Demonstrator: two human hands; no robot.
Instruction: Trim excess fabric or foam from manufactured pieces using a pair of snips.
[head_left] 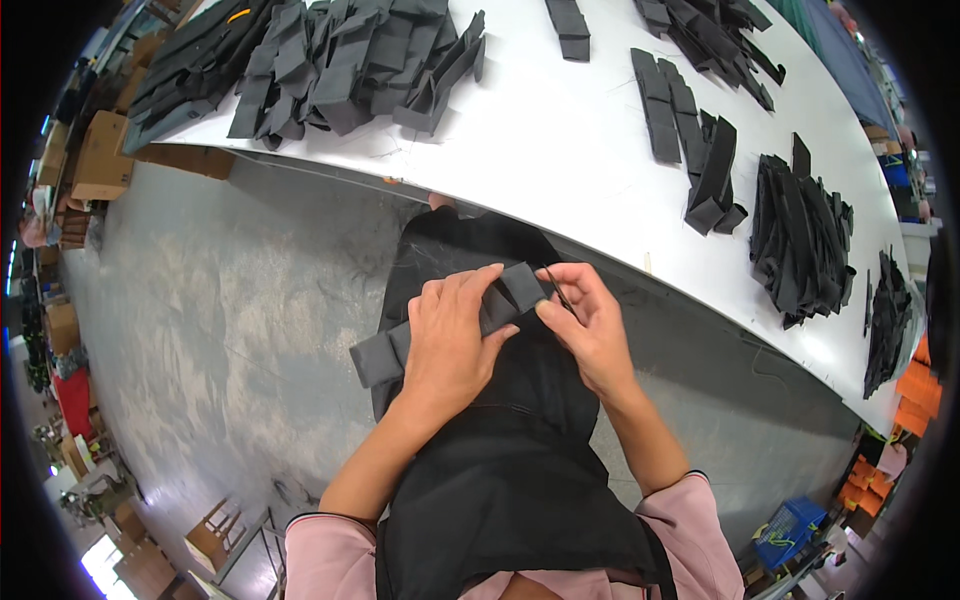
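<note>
In the head view, the black strip (375, 360) lies slantwise over the apron (490, 450), under the left hand (447, 335), whose fingers and thumb clasp it from either edge. The right hand (592, 330), at its far end, pinches a thin dark tool (560, 290) of a kind too small to tell.

One strip seems part-way through handling: folds cross it, but whether its end is finished cannot be told. Many similar pieces remain in view: a big heap (350, 60) ahead-left of the left hand, loose strips (655, 105) ahead of the right hand and a bundle (800, 240) farther right. Which are done is unclear.

Ahead of both hands stands the white table (560, 130), scattered with thread ends. Left of the hands spreads scuffed grey floor (250, 300), with cartons (102, 155) beyond; a blue crate (790, 530) sits behind-right of the right hand.
</note>
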